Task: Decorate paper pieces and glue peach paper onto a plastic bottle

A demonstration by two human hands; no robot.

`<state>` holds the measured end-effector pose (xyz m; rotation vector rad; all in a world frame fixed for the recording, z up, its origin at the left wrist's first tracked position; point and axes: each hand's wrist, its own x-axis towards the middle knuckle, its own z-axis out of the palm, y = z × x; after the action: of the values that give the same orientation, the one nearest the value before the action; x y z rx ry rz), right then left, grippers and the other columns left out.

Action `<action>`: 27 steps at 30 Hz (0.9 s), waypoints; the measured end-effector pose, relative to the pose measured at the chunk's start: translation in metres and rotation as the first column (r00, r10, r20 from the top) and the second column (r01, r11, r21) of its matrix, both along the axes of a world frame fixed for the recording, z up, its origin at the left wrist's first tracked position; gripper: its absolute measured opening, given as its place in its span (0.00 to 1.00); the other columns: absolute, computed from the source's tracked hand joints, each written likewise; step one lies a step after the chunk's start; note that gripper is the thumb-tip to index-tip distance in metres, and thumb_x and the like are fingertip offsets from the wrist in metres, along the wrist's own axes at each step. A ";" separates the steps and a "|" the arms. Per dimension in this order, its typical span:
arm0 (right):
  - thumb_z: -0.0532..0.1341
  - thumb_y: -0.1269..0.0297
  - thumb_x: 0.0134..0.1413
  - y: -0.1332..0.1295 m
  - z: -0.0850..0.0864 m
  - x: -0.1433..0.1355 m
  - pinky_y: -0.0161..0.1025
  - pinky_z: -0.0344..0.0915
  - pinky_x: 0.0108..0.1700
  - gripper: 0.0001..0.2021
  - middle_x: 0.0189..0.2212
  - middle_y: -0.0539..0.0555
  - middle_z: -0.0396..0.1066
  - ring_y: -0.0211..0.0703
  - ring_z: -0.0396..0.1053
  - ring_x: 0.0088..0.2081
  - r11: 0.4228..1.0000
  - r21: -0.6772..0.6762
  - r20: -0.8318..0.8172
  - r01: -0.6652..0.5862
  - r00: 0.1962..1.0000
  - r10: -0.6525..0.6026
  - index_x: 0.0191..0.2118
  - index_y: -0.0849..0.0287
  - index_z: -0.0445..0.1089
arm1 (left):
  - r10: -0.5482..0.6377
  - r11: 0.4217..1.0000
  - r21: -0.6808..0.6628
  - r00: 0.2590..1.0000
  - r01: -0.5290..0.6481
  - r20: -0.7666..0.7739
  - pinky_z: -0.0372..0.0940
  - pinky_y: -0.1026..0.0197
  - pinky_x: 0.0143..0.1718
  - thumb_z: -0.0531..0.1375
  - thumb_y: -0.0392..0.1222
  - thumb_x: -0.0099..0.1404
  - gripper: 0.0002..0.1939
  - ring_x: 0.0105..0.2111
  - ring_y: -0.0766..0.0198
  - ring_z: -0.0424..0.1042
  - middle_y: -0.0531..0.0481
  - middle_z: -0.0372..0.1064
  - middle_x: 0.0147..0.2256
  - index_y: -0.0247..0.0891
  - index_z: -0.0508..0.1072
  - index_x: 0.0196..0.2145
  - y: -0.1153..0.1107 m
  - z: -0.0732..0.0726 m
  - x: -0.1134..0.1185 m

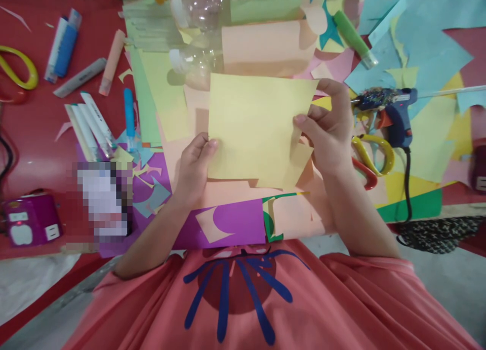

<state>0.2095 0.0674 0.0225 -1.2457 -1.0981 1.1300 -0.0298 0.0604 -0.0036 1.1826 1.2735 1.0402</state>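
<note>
A pale yellow sheet of paper (254,127) is held up between my two hands, above the papers on the table. My left hand (195,167) pinches its left edge, thumb on top. At the right edge my right hand (328,129) grips the sheet between thumb and fingers, near the upper right corner. Below the sheet lie purple paper (243,221) and peach paper (299,216) with a green piece under it. Behind it is a curled peach sheet (266,46), beside clear plastic bottles (197,59).
Scissors with yellow and red handles (385,155) and a glue gun (400,117) with a cord lie right. Several markers (91,122), a phone (104,200), a purple power socket (32,218) and more scissors (28,71) are left. A green glue tube (353,36) is behind.
</note>
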 end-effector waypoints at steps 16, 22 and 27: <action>0.61 0.62 0.55 0.007 0.016 0.018 0.39 0.68 0.28 0.07 0.27 0.50 0.69 0.37 0.66 0.26 0.990 -0.098 0.321 -0.099 0.939 0.126 0.37 0.54 0.76 | -0.077 0.959 -0.255 0.981 0.122 0.179 0.73 0.59 0.33 0.68 0.63 0.53 0.22 0.30 0.60 0.77 0.52 0.76 0.26 0.40 0.79 0.27 -0.008 0.018 0.004; 0.57 0.59 0.63 0.002 0.057 0.016 0.54 0.59 0.65 0.16 0.61 0.63 0.65 0.51 0.62 0.63 0.887 0.137 0.860 -0.440 0.498 0.114 0.53 0.59 0.70 | -0.153 0.935 -0.297 0.975 0.195 0.159 0.72 0.58 0.37 0.67 0.66 0.50 0.25 0.32 0.59 0.76 0.51 0.77 0.28 0.39 0.80 0.28 -0.012 0.019 0.008; 0.55 0.48 0.63 -0.003 0.068 -0.012 0.59 0.62 0.61 0.29 0.61 0.63 0.64 0.59 0.62 0.63 0.719 -0.194 0.885 -0.667 0.197 0.422 0.63 0.60 0.58 | -0.236 0.922 -0.283 0.962 0.266 0.137 0.67 0.62 0.29 0.65 0.68 0.52 0.28 0.27 0.64 0.72 0.51 0.74 0.26 0.37 0.78 0.27 -0.014 0.015 0.008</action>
<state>0.1978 0.0643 0.0903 -1.2771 -2.6503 0.6829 -0.0219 0.0468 0.0113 1.0151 1.1193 0.6813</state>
